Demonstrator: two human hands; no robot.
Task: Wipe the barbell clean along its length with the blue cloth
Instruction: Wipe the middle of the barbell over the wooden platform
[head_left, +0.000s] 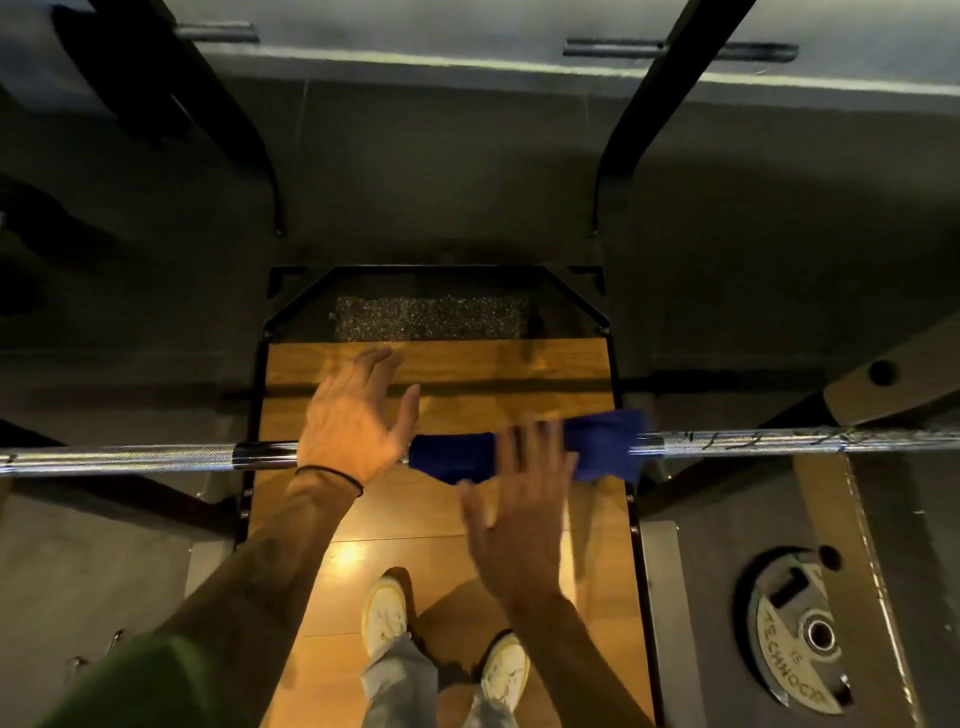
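The blue cloth (524, 451) lies draped over the barbell (156, 457) between the open left hand (353, 426) and the blurred, seemingly open right hand (519, 499), so the person should wrap it snugly, clamp down and slide steadily outward.

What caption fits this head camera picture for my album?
Both open hands, left and right, over a blue cloth draped on the barbell.

Blue cloth (524, 451) on silver knurled barbell (130, 457); orange-brown wooden platform (467, 364).
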